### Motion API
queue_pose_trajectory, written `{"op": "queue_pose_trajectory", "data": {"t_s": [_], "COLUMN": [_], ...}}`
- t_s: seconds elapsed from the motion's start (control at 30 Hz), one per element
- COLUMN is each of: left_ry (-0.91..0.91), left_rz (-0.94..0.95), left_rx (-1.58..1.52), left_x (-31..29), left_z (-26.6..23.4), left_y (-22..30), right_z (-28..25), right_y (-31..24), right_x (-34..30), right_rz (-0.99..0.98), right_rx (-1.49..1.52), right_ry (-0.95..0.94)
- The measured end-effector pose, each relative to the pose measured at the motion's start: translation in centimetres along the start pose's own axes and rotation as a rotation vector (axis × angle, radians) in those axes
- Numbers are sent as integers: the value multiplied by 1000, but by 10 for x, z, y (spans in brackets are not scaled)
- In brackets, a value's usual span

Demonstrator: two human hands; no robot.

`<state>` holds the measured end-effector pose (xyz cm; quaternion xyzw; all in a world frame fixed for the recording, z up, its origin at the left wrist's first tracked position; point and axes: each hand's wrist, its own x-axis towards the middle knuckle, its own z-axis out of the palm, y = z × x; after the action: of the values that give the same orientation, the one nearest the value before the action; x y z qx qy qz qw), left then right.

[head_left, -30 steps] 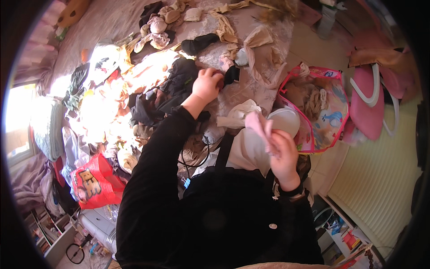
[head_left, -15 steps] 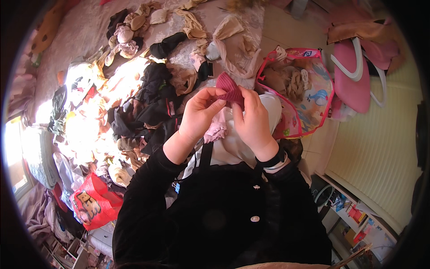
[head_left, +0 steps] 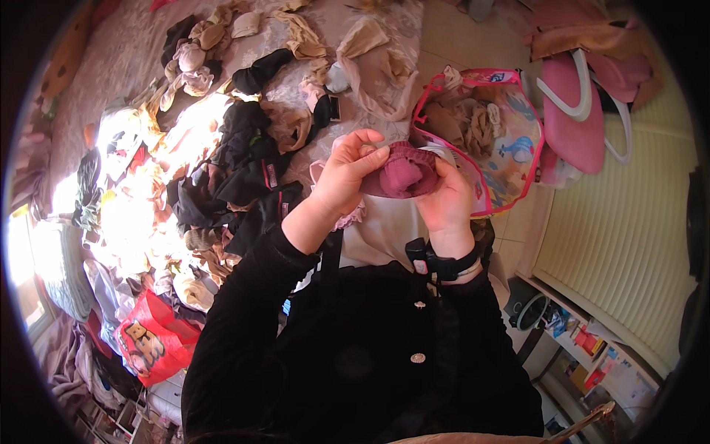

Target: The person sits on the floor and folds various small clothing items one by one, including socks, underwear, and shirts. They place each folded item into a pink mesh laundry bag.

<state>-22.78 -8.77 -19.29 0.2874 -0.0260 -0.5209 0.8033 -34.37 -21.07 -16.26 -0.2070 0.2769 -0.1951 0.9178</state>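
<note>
Between my hands is a dark pink ribbed sock [head_left: 401,175], its cuff stretched wide with a bunched lump of the same colour inside. My left hand [head_left: 345,172] pinches the cuff's left side between thumb and fingers. At the other side my right hand [head_left: 449,197] grips the edge, its fingers partly hidden behind the fabric. Just below my left hand, a pale pink frilled piece of fabric [head_left: 353,216] lies on white cloth [head_left: 381,229] over my lap.
Black garments [head_left: 251,155] and sunlit, overexposed clothes spread to the left. Beige stockings [head_left: 370,44] lie ahead. At right stands a pink-edged patterned bag [head_left: 538,152] with beige socks inside, beside a pink bag [head_left: 573,133] with white handles. A red bag [head_left: 159,337] sits lower left.
The sock has gone from a folded, narrow shape to a spread cuff showing its inside. My hands have moved apart and slightly lower, the right one further right.
</note>
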Motion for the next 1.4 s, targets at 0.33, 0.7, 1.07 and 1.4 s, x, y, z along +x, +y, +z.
{"op": "queue_pose_trajectory", "data": {"t_s": [0.33,0.7,1.07,1.4], "left_ry": [-78,-90,135,-508], "left_rz": [-243,-95,171,525], "left_rx": [370,167,142,1278], "left_x": [-14,-14,6,6], "left_z": [23,22,-15,50], "left_y": [-10,-6,31,0], "right_z": [-12,6,-24,-17], "right_y": [1,-39,-84,-88], "right_x": [-1,-41,-46,-60], "right_rz": [-96,-98,158,240], "right_rx": [-481,-1018,-403,-394], "right_ry": [94,-185,130,-122]}}
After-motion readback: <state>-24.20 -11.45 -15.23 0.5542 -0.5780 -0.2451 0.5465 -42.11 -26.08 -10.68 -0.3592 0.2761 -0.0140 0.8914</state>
